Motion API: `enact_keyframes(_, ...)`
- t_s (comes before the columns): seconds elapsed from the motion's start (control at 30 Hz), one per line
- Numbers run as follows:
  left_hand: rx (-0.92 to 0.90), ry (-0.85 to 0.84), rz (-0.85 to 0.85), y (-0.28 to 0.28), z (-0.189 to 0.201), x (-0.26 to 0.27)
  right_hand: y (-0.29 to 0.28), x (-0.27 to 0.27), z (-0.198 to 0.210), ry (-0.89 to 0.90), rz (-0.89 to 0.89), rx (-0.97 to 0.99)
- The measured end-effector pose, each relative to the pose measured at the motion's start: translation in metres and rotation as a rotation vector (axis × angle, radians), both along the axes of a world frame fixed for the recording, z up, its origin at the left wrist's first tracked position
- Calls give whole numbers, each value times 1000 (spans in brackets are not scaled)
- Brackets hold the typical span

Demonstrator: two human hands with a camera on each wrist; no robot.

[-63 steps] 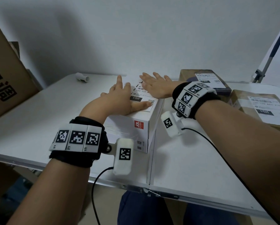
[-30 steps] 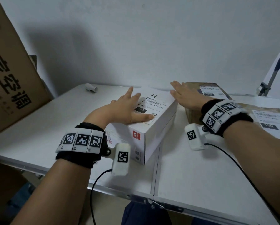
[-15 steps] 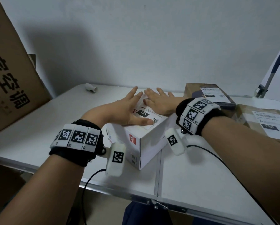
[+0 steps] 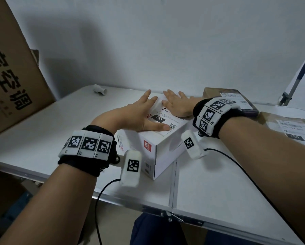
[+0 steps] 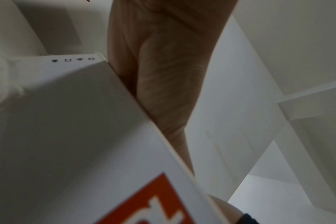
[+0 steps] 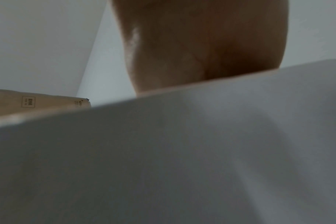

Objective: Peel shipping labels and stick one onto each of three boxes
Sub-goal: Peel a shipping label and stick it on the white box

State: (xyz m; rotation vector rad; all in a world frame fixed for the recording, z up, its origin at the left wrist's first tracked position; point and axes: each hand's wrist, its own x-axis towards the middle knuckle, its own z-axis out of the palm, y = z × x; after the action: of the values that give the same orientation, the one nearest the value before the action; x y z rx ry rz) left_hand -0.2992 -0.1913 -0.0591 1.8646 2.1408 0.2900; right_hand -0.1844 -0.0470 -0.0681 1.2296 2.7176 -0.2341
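Both hands lie flat, fingers spread, on top of the white box (image 4: 165, 145) at the middle of the table (image 4: 42, 138): left hand (image 4: 132, 117) and right hand (image 4: 178, 106) press the label (image 4: 167, 121). Two labelled brown boxes (image 4: 279, 126) sit at right

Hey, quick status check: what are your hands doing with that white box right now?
Left hand and right hand flat, pressing the label onto the white box. Two brown boxes at right already labelled. Nothing in the way.
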Motion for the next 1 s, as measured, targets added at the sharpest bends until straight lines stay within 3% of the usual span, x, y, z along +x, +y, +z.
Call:
enact_keyframes(0.33,-46,20,24,2,2,-1,17,9,-6,-14,-102,-20)
enact_keyframes(0.8,-26,-19,26,3,-1,-6,19,61,6,5,-108,28)
enact_keyframes(0.9,14,-37,69,7,-5,-5,14,70,14,99,-83,149)
enact_keyframes(1.0,96,-5,128,13,-7,10,-6,58,20,277,42,96)
